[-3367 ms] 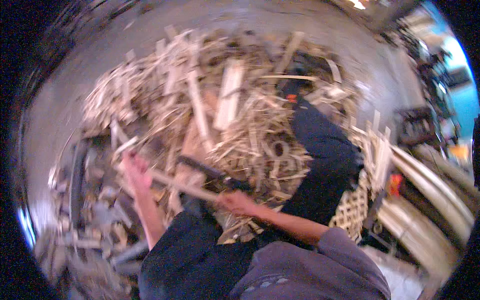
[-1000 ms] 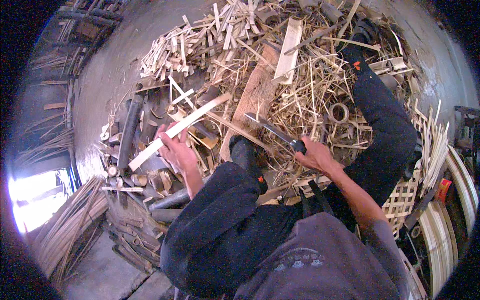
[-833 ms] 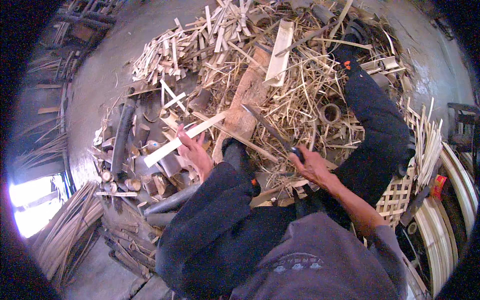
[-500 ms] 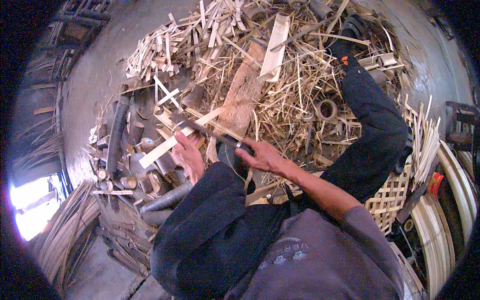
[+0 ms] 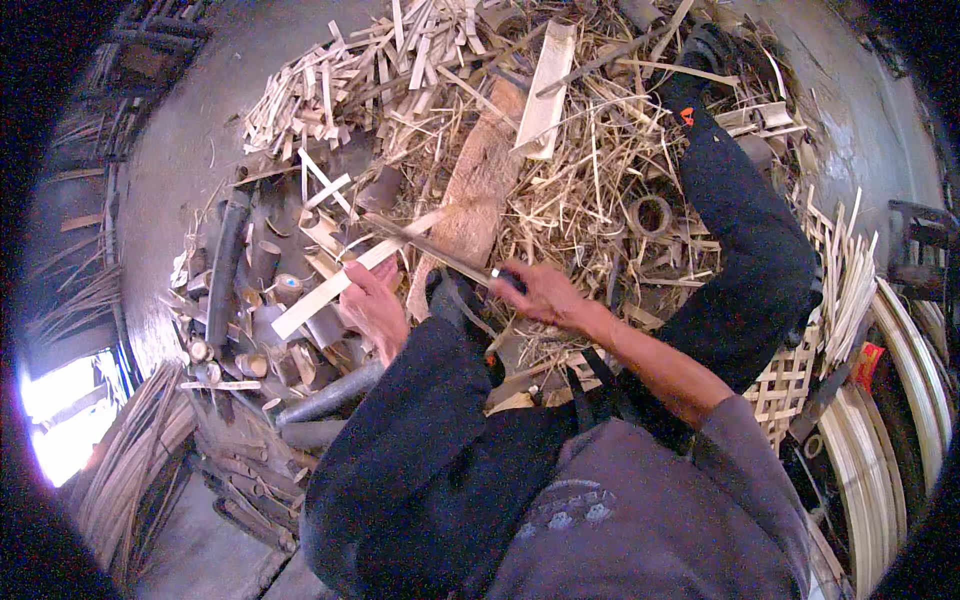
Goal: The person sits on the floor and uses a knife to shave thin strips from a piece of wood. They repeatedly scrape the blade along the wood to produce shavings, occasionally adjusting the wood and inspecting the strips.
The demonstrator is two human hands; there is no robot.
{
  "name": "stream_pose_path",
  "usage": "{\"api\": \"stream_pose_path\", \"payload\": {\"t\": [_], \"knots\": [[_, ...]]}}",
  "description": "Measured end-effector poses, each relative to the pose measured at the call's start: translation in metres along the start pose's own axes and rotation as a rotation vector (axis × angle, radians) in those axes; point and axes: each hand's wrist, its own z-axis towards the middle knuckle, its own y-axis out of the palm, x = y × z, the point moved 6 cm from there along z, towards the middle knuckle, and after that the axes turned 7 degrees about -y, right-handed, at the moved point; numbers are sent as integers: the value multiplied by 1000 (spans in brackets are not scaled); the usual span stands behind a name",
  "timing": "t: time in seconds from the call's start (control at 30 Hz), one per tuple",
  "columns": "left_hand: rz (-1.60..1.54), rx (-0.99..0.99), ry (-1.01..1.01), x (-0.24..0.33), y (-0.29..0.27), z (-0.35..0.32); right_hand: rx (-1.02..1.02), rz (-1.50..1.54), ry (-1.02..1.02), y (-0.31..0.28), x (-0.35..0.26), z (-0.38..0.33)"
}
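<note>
A pale split-bamboo strip [image 5: 318, 298] slants from the lower left up toward a reddish-brown wooden plank [image 5: 470, 205]. My left hand [image 5: 374, 308] is closed around the strip near its lower end, thumb on the upper side. Gripped in my right hand [image 5: 548, 297] is the dark handle of a long knife [image 5: 440, 253]. Its blade points up and left and crosses over the strip close to the plank; whether the edge touches the strip I cannot tell. The plank's near end lies by my left foot, between my legs.
Cut bamboo slats [image 5: 330, 85] are heaped at the far left, with shavings [image 5: 590, 190] beyond my right hand. Bamboo tube pieces [image 5: 310, 365] lie left of my knee. A woven basket [image 5: 780, 385] stands to the right, near long curved bamboo strips [image 5: 860, 470].
My right hand and the knife have shifted slightly right and away from me. My left hand and the strip have moved a little left.
</note>
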Motion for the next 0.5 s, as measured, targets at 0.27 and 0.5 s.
{"api": "stream_pose_path", "payload": {"t": [0.27,0.5], "knots": [[11,-40,-10,1,4,-4,42,62,57,21,45,-4],[-108,-98,-59,8,6,4,77,104,177,20,53,-13]]}}
